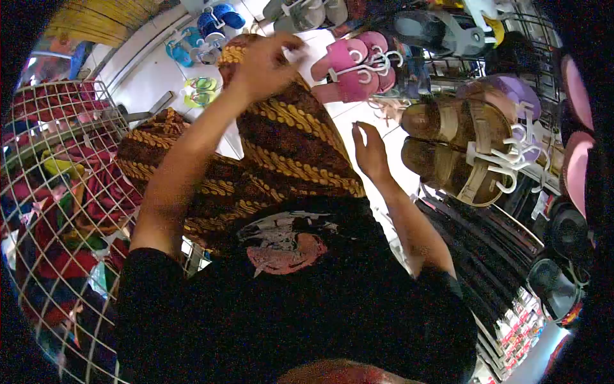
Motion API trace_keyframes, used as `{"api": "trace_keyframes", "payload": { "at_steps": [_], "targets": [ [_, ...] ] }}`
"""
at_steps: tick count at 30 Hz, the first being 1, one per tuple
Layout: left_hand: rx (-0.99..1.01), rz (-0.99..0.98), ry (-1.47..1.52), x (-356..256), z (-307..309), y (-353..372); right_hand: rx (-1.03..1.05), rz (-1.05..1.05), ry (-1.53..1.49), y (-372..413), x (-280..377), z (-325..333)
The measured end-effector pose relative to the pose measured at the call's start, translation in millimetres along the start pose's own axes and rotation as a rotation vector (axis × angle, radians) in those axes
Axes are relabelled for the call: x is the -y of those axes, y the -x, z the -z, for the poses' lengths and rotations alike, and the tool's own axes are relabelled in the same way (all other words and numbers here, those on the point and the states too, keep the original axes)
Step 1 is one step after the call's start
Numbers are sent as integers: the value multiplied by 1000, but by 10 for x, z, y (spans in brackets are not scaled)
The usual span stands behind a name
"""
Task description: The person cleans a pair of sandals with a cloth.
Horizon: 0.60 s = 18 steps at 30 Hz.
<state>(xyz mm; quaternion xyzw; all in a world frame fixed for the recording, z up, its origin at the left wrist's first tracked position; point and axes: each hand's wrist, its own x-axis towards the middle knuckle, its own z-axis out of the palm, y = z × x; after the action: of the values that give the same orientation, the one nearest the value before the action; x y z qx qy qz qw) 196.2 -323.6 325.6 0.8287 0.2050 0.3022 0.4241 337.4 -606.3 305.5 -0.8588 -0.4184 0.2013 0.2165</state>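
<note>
My left hand (pixel 265 67) is raised over my lap, smeared by motion. Its curved fingers look apart, and I see nothing held in them. Just right of it, pink sandals (pixel 358 69) hang on white plastic hangers. My right hand (pixel 371 153) is held up with its fingers and thumb apart, holding nothing. To its right are brown strap sandals (pixel 448 150) with white hangers (pixel 502 160). Brown and gold patterned cloth (pixel 288 141) covers my legs, below a black shirt (pixel 300 307).
At the left stands a wire mesh basket (pixel 61 224) with colourful cloth in it. Blue sandals (pixel 220 19) and green sandals (pixel 200 91) lie on the white tile floor (pixel 144 86). Grey and black sandals (pixel 441 32) hang at the upper right, and dark belt-like strips (pixel 480 243) lower down.
</note>
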Motion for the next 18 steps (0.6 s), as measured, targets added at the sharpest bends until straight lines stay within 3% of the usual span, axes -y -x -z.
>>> {"api": "trace_keyframes", "payload": {
  "at_steps": [1,3,4,6,8,12,15,18],
  "targets": [
    [175,-60,91,-208,-124,-49,-9,2,15,130,-248,-27],
    [450,-157,142,-451,-505,-40,269,-238,-91,345,-969,-156],
    [565,-198,63,-473,-738,-37,358,-224,-286,497,-1606,-341],
    [734,-227,-44,-537,-1133,63,369,-706,-470,481,-2242,-362],
    [831,-234,-124,-579,-1331,79,228,-1097,-611,362,-2776,-316],
    [807,-150,-230,-644,-1307,99,96,-1038,-552,-30,-3303,-15],
    [935,-100,-253,-653,-1311,70,61,-879,-414,-303,-3446,2],
    [830,-74,-223,-521,-1467,92,25,-723,-291,-555,-3470,-130]
  ]
}}
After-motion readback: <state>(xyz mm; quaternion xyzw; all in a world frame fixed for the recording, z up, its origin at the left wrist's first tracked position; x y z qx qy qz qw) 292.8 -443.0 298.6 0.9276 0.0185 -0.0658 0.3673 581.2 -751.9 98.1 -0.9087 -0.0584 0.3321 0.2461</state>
